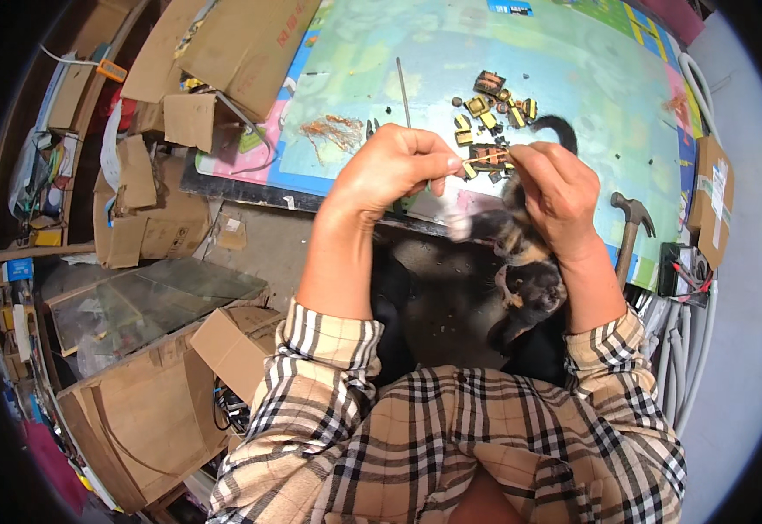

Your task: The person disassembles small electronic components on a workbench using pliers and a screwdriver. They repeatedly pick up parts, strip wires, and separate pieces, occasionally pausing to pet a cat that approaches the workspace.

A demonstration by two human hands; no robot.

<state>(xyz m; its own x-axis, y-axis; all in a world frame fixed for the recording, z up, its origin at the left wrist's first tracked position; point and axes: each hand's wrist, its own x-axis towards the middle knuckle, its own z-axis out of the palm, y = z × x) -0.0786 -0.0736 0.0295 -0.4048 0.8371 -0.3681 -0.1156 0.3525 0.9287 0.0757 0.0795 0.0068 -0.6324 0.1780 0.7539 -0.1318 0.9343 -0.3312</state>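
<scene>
Near the table's front edge, my left hand (398,164) and my right hand (562,190) are closed in pinches. A thin orange-brown strand, which looks like copper wire (486,158), stretches between their fingertips. Just beyond lies a loose group of small black and yellow coil parts (479,106), some with copper windings. A dark, orange and white cat (529,271) is stretched below my right wrist, its tail curling up behind that hand. Past my left hand, a thin metal rod (403,86) points away from me; its near end is hidden.
A tangle of copper wire (333,133) lies at the left on the colourful table top (355,52). A hammer (630,229) rests near the right edge. Cardboard boxes (241,52) stand at the far left, with glass sheets (171,293) below. Pale pipes (682,358) stand at the right.
</scene>
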